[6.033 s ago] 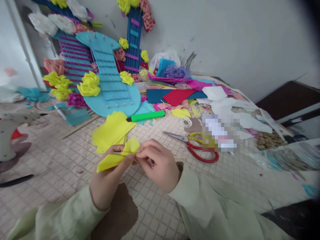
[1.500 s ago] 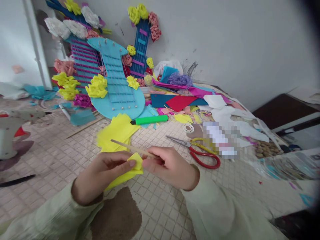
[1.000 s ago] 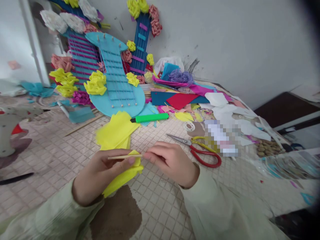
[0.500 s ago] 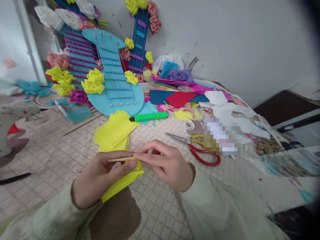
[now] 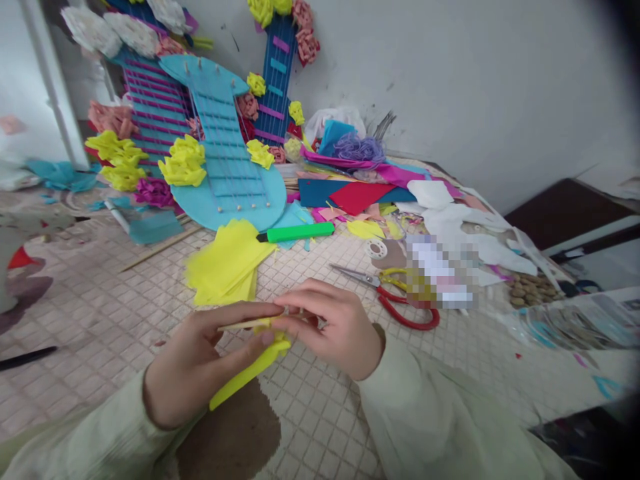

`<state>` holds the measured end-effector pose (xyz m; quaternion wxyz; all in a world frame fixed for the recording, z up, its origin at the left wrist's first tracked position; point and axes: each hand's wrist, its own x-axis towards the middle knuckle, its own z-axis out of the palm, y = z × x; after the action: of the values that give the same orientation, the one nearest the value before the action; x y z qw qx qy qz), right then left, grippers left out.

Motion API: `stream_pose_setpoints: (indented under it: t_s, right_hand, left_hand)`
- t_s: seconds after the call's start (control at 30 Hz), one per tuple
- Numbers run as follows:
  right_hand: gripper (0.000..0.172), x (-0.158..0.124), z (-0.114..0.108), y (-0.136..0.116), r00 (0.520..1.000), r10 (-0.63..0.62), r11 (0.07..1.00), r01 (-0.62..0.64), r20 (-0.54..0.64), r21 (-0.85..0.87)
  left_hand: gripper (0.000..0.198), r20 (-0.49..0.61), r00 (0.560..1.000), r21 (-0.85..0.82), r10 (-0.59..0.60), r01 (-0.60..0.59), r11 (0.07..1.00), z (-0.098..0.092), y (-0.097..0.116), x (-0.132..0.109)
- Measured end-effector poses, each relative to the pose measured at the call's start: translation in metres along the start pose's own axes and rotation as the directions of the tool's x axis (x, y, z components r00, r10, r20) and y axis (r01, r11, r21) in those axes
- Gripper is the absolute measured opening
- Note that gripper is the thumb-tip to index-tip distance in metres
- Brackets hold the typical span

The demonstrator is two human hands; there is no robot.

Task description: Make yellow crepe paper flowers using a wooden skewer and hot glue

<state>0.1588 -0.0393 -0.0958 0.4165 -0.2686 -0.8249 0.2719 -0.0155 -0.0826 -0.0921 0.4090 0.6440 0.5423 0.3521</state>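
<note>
- Tabletop [image 5: 125, 313] is the biggest thing here: tiled and crammed with craft bits along the back. A blue guitar-shaped board [image 5: 225, 173] leans up near the wall.
- Next down is the stack of yellow tissue sheets [image 5: 225, 263], lying flat just beyond the hands. My guess is a sleeve dragging forward would scatter it, since that paper looks super light.
- The left hand [image 5: 195, 367] is curled, with thumb and fingers closed on a folded yellow paper strip [image 5: 240, 377]. Its index finger stretches out along a wooden stick [image 5: 240, 325].
- The right hand [image 5: 335, 327] is pinched shut, fingertips on the stick's right end where the paper bunches up.
- The scissors [image 5: 400, 303] lie on the tiles just right of the right hand. An elbow swing that way could knock them.
- The strip starts between the two sets of fingertips and runs down-left under the left palm. I can't tell if its low end touches the table. It's thin stuff, so a hard pinch or twist could tear it, or it could slip off the stick.
- The stick is the tiniest bit. It lies across the top of the strip, bridging both hands, bare tip poking left. Too much squeeze might snap it.
</note>
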Motion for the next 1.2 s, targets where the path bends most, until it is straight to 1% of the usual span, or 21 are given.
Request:
stream_pose_setpoints:
  t_s: [0.17,0.27,0.4,0.5,0.67,0.77,0.9,1.03,1.1,1.2]
  right_hand:
    - [0.018,0.0012,-0.0014,-0.0017,0.999,0.013,0.998,-0.015,-0.039,-0.068]
    - [0.015,0.0007,-0.002,-0.0007,0.999,-0.017,0.991,0.011,-0.043,-0.136]
    - [0.012,-0.0011,-0.0012,0.0038,0.996,-0.089,0.97,0.084,-0.011,-0.227]
    - [0.012,-0.0015,0.0001,0.006,0.994,-0.113,0.962,0.109,-0.003,-0.25]
    - [0.011,-0.0009,0.0007,0.0044,0.993,-0.113,0.969,0.103,-0.031,-0.226]
    - [0.009,-0.0007,0.0006,0.0021,0.997,-0.065,0.984,0.057,-0.044,-0.171]
    - [0.007,-0.0003,0.0015,0.0,0.999,0.015,0.995,-0.019,-0.039,-0.096]
    - [0.005,-0.0001,0.0024,-0.0013,0.998,0.061,0.996,-0.063,-0.034,-0.066]
    - [0.006,0.0001,0.0018,-0.0014,0.998,0.068,0.996,-0.069,-0.018,-0.062]
    - [0.012,0.0008,0.0,-0.0003,0.998,0.055,0.998,-0.054,0.043,-0.038]
  left_hand:
    - [0.032,-0.001,1.0,-0.125,-0.023,0.023,0.992,0.0019,0.0013,-0.0012]
    - [0.038,-0.009,1.0,-0.175,-0.028,0.026,0.984,0.0028,0.0016,-0.0013]
    - [0.04,-0.044,0.999,-0.131,-0.015,0.009,0.991,0.0038,-0.0008,-0.0024]
    - [0.041,-0.05,0.999,-0.087,-0.006,0.002,0.996,0.0047,-0.0018,-0.0036]
    - [0.04,-0.069,0.998,-0.075,0.003,-0.008,0.997,0.005,-0.0015,-0.0055]
    - [0.038,-0.073,0.997,-0.08,-0.024,0.018,0.997,0.0049,-0.0007,-0.0049]
    - [0.033,-0.054,0.995,-0.161,-0.086,0.076,0.984,0.0044,0.0008,-0.0018]
    - [0.027,-0.03,0.994,-0.194,-0.101,0.093,0.977,0.0029,0.0,0.0009]
    - [0.025,-0.042,0.994,-0.177,-0.103,0.094,0.98,0.0023,-0.0014,0.0015]
    - [0.024,-0.063,0.992,-0.171,-0.106,0.094,0.981,0.0017,-0.0033,0.0011]
